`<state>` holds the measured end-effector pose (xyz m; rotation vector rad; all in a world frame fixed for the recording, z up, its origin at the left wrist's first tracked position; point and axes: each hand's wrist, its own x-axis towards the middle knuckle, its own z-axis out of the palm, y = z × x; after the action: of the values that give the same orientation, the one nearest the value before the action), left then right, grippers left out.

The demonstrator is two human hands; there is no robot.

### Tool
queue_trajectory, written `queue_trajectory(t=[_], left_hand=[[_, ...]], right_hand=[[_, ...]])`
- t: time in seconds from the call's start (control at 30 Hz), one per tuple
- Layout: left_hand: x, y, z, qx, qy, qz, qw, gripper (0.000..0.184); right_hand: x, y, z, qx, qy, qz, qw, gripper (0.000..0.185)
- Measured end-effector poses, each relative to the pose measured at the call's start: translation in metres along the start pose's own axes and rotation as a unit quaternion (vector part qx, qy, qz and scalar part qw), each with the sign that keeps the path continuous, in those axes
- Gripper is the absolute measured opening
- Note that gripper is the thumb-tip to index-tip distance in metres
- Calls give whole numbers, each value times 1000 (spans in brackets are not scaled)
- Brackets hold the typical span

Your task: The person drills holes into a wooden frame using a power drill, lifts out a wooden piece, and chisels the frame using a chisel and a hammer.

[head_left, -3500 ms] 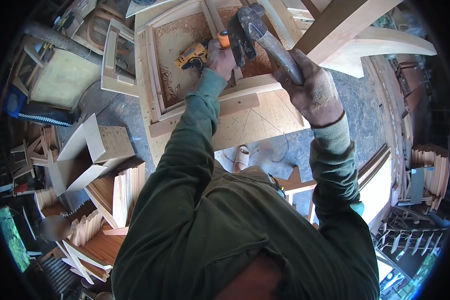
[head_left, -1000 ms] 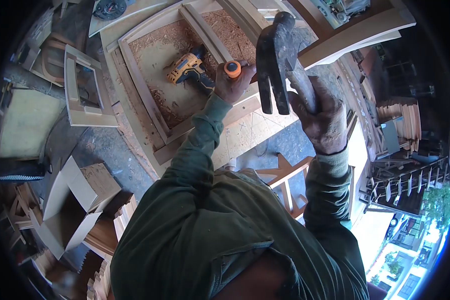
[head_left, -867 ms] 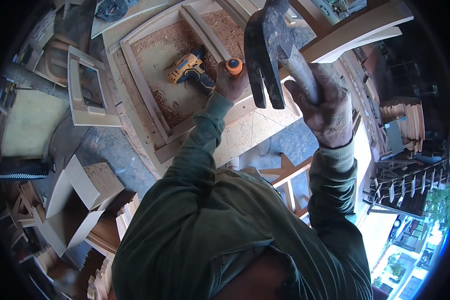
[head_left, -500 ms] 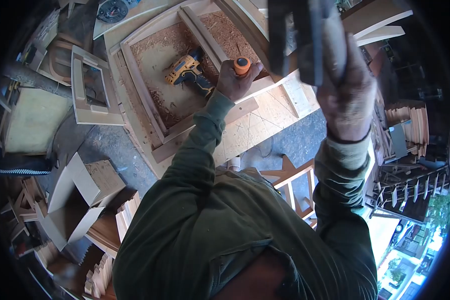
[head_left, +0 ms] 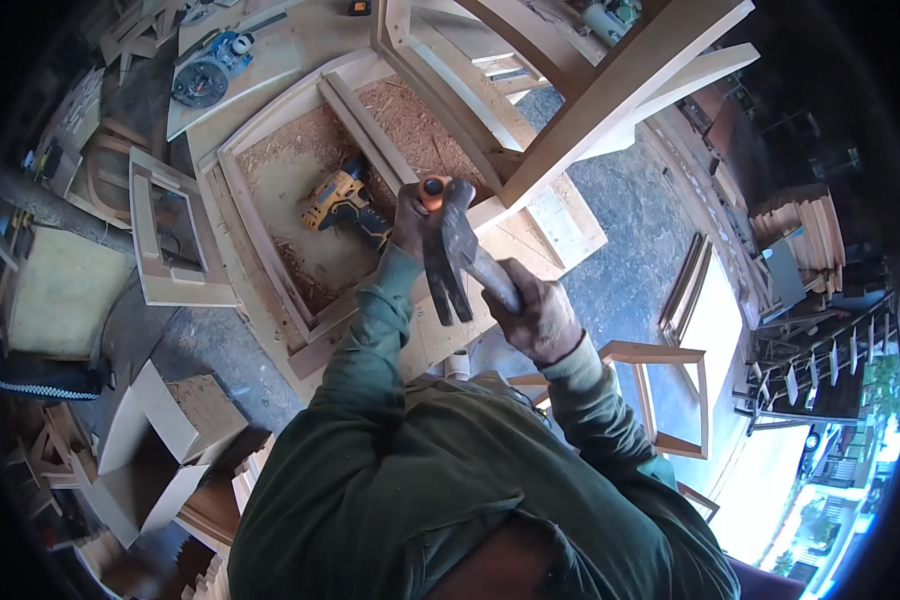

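Note:
My left hand [head_left: 408, 222] is closed around an orange-handled tool [head_left: 432, 190] that stands upright at the near edge of the wooden frame [head_left: 260, 232]; its lower end is hidden. My right hand [head_left: 538, 315] grips the shaft of a claw hammer [head_left: 457, 240]. The hammer's head is right beside the orange handle; whether they touch I cannot tell. A yellow and black power drill [head_left: 342, 205] lies inside the frame, left of my left hand, among wood shavings [head_left: 415, 125]. Curved wooden pieces [head_left: 620, 100] rise beyond the frame on the right.
A blue power tool [head_left: 210, 75] sits on a board at the upper left. An open cardboard box [head_left: 170, 430] stands at the lower left, below a pale frame [head_left: 175, 230]. Another wooden frame [head_left: 705, 400] is right of my right arm. Stacked wood [head_left: 800, 235] stands far right.
The hammer has come down and left from its raised position to the orange handle. The view has shifted, with the drill and frame now further left. Both hands have kept their holds.

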<state>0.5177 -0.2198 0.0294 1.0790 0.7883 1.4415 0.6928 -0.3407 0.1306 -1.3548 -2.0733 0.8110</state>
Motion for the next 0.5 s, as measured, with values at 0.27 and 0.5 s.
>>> queue_trajectory(t=[0.27,0.5], left_hand=[[-21,27,13,77,-55,91,991,41],[-26,39,13,191,-59,117,973,39]], right_hand=[[-79,42,10,-37,10,94,995,29],[-106,78,28,-48,9,175,983,28]])
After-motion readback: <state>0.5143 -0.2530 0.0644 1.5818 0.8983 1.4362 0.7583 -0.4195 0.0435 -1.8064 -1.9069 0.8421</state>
